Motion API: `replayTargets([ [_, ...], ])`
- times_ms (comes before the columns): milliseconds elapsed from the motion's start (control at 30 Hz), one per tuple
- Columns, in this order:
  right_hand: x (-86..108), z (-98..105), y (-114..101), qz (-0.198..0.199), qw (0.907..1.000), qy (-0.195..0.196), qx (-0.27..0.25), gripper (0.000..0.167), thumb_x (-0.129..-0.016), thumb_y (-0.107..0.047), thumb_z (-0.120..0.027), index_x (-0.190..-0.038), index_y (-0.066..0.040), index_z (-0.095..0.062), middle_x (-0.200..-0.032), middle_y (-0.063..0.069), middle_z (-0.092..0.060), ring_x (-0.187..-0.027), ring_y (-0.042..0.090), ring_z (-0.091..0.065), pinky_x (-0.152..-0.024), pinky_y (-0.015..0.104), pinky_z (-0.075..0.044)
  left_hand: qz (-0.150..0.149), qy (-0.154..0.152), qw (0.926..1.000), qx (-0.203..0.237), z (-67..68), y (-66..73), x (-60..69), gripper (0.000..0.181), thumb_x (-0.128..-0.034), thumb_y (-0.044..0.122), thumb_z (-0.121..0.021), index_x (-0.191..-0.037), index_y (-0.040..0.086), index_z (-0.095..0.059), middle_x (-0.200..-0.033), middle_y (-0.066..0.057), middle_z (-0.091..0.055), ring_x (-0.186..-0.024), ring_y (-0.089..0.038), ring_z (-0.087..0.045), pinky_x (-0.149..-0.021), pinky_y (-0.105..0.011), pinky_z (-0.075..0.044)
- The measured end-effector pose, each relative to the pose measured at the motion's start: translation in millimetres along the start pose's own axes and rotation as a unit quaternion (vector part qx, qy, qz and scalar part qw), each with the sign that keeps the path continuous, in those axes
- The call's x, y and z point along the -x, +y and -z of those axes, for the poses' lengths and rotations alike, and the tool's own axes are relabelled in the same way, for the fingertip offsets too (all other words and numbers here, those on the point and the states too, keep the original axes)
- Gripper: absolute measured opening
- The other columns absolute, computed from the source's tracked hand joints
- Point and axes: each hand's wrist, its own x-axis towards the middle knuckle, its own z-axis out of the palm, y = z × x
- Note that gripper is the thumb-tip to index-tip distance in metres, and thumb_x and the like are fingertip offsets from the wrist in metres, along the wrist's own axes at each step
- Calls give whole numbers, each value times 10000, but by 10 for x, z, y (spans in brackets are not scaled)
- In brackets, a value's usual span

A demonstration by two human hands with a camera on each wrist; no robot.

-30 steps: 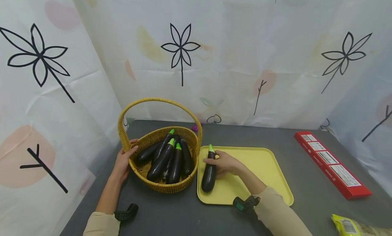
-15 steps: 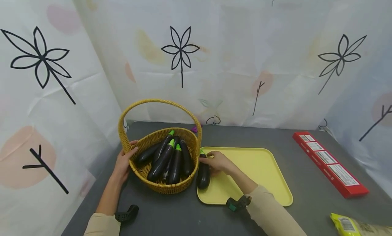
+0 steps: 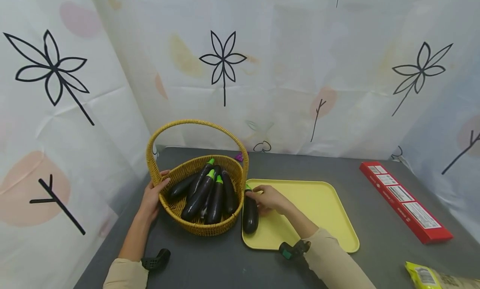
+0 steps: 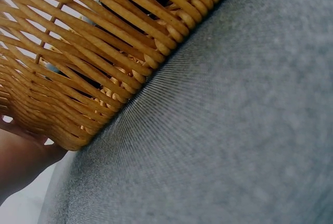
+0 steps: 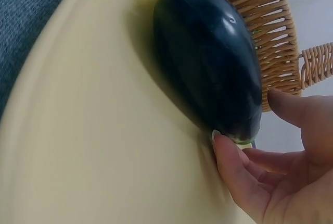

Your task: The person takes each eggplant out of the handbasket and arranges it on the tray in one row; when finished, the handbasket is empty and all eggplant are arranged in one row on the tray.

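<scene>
In the head view my left hand (image 3: 151,199) grips the left rim of a yellow wicker basket (image 3: 204,229) with a tall arched handle. Several dark eggplants (image 3: 198,197) with green stems lie in it. Another eggplant (image 3: 250,216) lies along the left edge of a yellow tray (image 3: 300,222). At its stem end is my right hand (image 3: 271,199). The right wrist view shows a fingertip touching this eggplant (image 5: 208,57), while the thumb stands slightly apart from it. Basket weave (image 4: 93,41) fills the upper left of the left wrist view, hiding most of the left hand.
A long red box (image 3: 406,203) lies right of the tray on the grey table (image 3: 210,260). At the front right corner is a yellow packet (image 3: 425,276). A small purple thing (image 3: 239,157) sits behind the basket. Patterned white cloth (image 3: 292,64) hangs at the back and sides.
My right hand and its eggplant have moved left and down to the tray's left edge. Over the last half second the right thumb has loosened a little. The left hand and basket stay put.
</scene>
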Motion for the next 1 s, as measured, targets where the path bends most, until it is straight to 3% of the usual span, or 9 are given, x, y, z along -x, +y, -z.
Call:
replayTargets([
  [300, 3, 76, 24, -107, 9991, -85, -391, 481, -975, -357, -548, -1289, 8, -532, -852, 140, -621, -713, 231, -659, -599, 367, -542, -46, -51, 10000, 31, -9, 8, -2, 500, -968, 344, -567, -1395, 127, -426, -1292, 44, -422, -1100, -115, -421, -926, -294, -306],
  [567, 25, 305, 73, -88, 9929, -251, -1157, 601, -990, -378, -507, -1386, 62, -400, -1002, 219, -576, -795, 263, -635, -681, 404, -542, 31, -246, 9995, 216, 0, 29, -15, 519, -990, 320, -529, -1438, 118, -365, -1371, 43, -354, -1159, -106, -365, -951, -289, -275],
  [767, 87, 481, 93, 64, 9826, -542, -1775, 632, -994, -407, -489, -1410, 50, -362, -1083, 211, -537, -904, 264, -618, -773, 408, -524, 28, -235, 9994, 234, 5, 33, -12, 495, -985, 314, -543, -1419, 128, -396, -1324, 59, -397, -1131, -94, -400, -930, -268, -304],
  [1000, 187, 573, 19, 424, 9710, -773, -2224, 637, -1002, -445, -447, -1426, 21, -348, -1010, 124, -538, -916, 242, -607, -825, 412, -506, 87, -372, 9982, 460, 55, 36, -4, 498, -969, 244, -586, -1420, 129, -407, -1211, 79, -451, -1030, -72, -485, -835, -222, -398],
])
